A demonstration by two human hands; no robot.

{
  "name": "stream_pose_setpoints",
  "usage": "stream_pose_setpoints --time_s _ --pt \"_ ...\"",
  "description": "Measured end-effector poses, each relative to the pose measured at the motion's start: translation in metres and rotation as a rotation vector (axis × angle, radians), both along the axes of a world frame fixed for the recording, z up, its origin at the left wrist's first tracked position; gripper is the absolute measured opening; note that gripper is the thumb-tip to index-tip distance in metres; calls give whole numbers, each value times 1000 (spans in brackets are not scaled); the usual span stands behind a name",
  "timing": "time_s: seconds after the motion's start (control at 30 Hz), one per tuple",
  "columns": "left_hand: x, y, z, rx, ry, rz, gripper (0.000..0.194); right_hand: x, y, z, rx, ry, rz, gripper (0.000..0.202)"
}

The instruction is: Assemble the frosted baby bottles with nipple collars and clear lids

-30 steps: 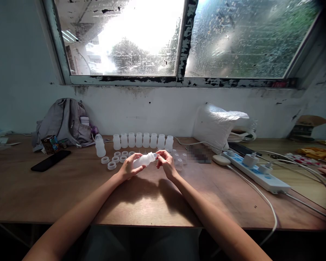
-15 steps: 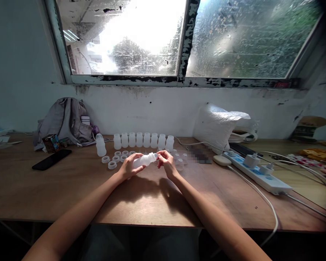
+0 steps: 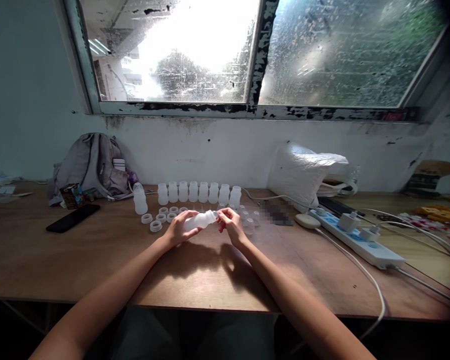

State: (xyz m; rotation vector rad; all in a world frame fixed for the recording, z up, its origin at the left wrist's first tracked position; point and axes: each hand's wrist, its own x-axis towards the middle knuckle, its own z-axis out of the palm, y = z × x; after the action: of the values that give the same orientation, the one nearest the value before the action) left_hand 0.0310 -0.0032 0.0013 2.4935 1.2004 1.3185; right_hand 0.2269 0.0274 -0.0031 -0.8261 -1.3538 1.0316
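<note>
There are ten bottles [image 3: 203,192], one backpack [image 3: 84,167], one power strip [image 3: 356,237] and one silvery bag [image 3: 296,175].

No text, labels, brands, numbers or signs readable.

On the table [image 3: 97,265], clocked from the held bottle [image 3: 199,221]: bottle row [image 3: 193,192] at twelve o'clock, bag [image 3: 296,172] at two, power strip [image 3: 352,239] at three, rings [image 3: 156,228] at nine, backpack [image 3: 86,165] at ten.
</note>
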Motion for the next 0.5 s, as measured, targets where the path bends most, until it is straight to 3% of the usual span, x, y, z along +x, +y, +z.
stream_pose_setpoints --time_s 0.5 --pt "0 -1 1 -39 -3 -49 39 -1 -4 2 80 -42 -6 30"
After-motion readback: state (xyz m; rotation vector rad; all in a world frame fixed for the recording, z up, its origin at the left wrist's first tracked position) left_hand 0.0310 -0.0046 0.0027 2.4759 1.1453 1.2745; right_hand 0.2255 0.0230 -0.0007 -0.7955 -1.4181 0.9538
